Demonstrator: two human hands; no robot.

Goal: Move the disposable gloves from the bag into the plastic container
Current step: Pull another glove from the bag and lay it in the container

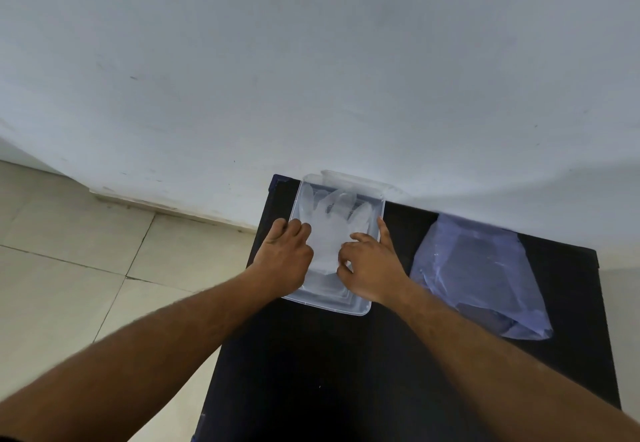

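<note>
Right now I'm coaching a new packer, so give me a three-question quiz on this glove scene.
1. True or false: the plastic container sits to the left of the bag on the black table.
2. Where do the disposable gloves lie? A) in the container B) on the floor C) on top of the bag
3. Fill in: the left hand and the right hand both rest their fingers on the ____.

Key: 1 true; 2 A; 3 gloves.
</note>
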